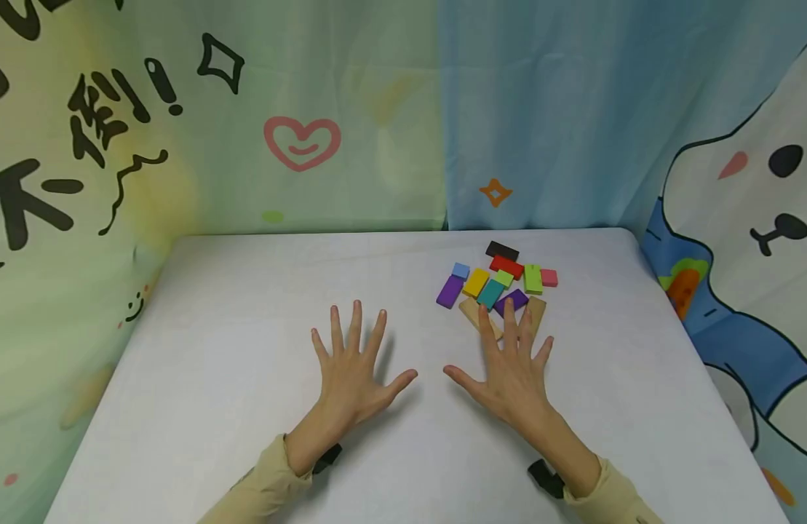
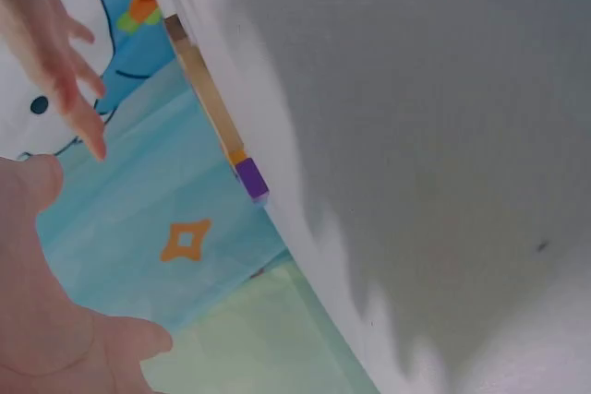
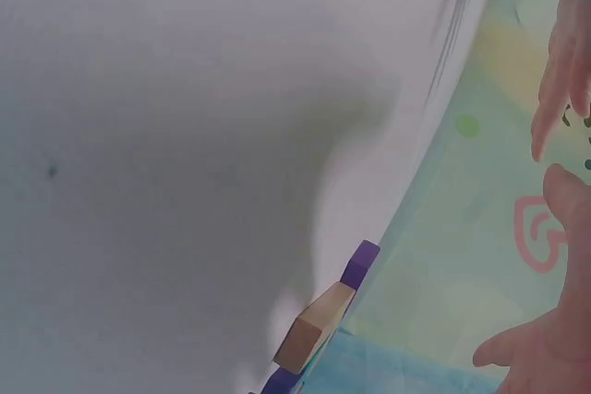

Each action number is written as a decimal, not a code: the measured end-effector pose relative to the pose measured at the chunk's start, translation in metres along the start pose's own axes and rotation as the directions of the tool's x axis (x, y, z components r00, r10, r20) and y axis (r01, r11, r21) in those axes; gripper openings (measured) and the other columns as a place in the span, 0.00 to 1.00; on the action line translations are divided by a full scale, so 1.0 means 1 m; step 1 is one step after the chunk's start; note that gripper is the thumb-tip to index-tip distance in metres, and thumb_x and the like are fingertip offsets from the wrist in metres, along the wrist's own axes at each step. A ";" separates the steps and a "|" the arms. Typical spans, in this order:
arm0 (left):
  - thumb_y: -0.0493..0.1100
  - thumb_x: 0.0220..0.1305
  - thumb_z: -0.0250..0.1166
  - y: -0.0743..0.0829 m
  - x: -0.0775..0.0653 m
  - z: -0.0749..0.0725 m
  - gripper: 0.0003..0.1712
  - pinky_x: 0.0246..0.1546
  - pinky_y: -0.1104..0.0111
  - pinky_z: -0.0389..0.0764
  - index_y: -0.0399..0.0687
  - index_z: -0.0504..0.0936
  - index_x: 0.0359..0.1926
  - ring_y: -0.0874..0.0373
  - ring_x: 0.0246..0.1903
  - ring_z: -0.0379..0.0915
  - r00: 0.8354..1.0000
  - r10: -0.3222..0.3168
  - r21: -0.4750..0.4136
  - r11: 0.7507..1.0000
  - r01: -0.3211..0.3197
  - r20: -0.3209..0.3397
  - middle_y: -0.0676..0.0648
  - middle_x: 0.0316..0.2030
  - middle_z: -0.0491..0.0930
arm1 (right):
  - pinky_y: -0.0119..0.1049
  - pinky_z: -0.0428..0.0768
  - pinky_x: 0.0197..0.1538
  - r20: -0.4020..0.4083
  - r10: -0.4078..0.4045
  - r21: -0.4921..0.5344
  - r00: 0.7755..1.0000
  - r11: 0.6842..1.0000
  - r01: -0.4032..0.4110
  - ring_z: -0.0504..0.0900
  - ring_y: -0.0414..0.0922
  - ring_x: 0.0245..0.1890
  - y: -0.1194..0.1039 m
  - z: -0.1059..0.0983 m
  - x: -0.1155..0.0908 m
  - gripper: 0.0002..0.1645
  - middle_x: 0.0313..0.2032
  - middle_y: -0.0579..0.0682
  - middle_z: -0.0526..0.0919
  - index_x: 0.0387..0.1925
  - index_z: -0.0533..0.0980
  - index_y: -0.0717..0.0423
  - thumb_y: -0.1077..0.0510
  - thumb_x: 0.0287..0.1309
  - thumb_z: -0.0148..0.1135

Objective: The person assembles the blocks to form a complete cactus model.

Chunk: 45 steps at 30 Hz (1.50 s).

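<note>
Coloured blocks (image 1: pixel 503 279) lie at and beyond the fingertips of our right grip (image 1: pixel 516 371), ahead and to the right of our left grip (image 1: pixel 352 378). Both are spread wide, holding nothing (whether the right fingertips touch any block, we cannot tell). Reaching well, we judge, calls for narrowing finger and thumb around one outer block, leaving its neighbours undisturbed.

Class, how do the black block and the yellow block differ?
The black block is dark, the yellow block bright. The black block's long side runs mostly sideways; the yellow block's, mostly front to back. The black block lies farther back than the yellow block. Both look oblong.
</note>
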<state>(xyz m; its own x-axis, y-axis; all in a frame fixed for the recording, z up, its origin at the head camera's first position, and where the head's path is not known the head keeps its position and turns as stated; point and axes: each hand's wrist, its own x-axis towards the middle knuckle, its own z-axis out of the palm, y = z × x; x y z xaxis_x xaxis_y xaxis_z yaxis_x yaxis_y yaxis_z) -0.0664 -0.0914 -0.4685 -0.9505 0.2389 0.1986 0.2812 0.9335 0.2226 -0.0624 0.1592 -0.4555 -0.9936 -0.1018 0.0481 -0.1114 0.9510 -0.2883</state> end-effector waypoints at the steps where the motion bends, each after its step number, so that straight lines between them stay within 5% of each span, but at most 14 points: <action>1: 0.79 0.53 0.56 0.000 0.001 0.001 0.58 0.62 0.27 0.35 0.60 0.51 0.78 0.33 0.74 0.25 1.000 0.003 0.001 1.000 -0.003 0.003 0.40 0.78 0.40 | 0.81 0.38 0.60 0.002 0.001 0.001 1.000 1.000 -0.001 0.26 0.65 0.74 0.000 0.000 0.000 0.67 0.76 0.65 0.36 0.78 0.46 0.49 0.22 0.47 0.61; 12: 0.75 0.57 0.58 -0.001 0.039 0.014 0.54 0.64 0.30 0.38 0.54 0.56 0.77 0.35 0.75 0.31 0.995 0.097 -0.023 0.995 -0.098 -0.040 0.39 0.77 0.43 | 0.81 0.42 0.59 0.013 0.005 0.000 1.000 1.000 -0.005 0.36 0.69 0.74 0.001 0.004 -0.005 0.64 0.75 0.68 0.40 0.77 0.51 0.53 0.27 0.49 0.65; 22: 0.70 0.66 0.52 -0.004 0.089 0.030 0.48 0.67 0.35 0.45 0.55 0.51 0.78 0.35 0.74 0.36 0.984 0.142 -0.078 0.988 -0.135 0.106 0.39 0.77 0.45 | 0.81 0.45 0.59 0.017 0.010 0.000 1.000 1.000 -0.010 0.40 0.72 0.73 0.004 0.008 -0.006 0.61 0.75 0.69 0.42 0.76 0.53 0.55 0.29 0.51 0.65; 28: 0.65 0.71 0.50 -0.004 0.113 0.036 0.43 0.68 0.38 0.50 0.54 0.50 0.78 0.35 0.74 0.38 0.946 0.261 -0.161 0.959 -0.233 0.190 0.40 0.77 0.45 | 0.81 0.45 0.59 0.030 0.026 -0.004 0.999 1.000 -0.025 0.41 0.72 0.72 0.005 0.010 -0.007 0.60 0.75 0.70 0.42 0.76 0.55 0.56 0.29 0.52 0.64; 34: 0.57 0.74 0.50 -0.005 0.138 0.046 0.38 0.71 0.45 0.51 0.50 0.52 0.78 0.37 0.74 0.42 0.887 0.404 -0.231 0.906 -0.355 0.224 0.38 0.76 0.47 | 0.81 0.46 0.58 0.035 0.033 -0.008 0.999 0.999 -0.033 0.43 0.73 0.72 0.006 0.011 -0.008 0.60 0.74 0.70 0.42 0.76 0.55 0.57 0.29 0.52 0.63; 45: 0.55 0.75 0.51 0.006 0.156 0.055 0.34 0.68 0.48 0.61 0.55 0.57 0.76 0.43 0.73 0.50 0.835 0.437 -0.251 0.895 -0.368 0.334 0.46 0.77 0.49 | 0.82 0.48 0.58 0.012 0.017 -0.002 1.000 1.000 -0.017 0.45 0.74 0.71 0.011 0.013 -0.009 0.57 0.74 0.71 0.45 0.75 0.56 0.58 0.31 0.54 0.63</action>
<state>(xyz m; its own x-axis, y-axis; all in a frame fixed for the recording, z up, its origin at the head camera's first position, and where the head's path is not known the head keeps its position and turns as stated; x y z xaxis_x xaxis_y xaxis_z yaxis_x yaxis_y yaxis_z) -0.2198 -0.0337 -0.4885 -0.7151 0.6969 -0.0553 0.6348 0.6804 0.3660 -0.0548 0.1669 -0.4714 -0.9955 -0.0887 0.0320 -0.0942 0.9532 -0.2873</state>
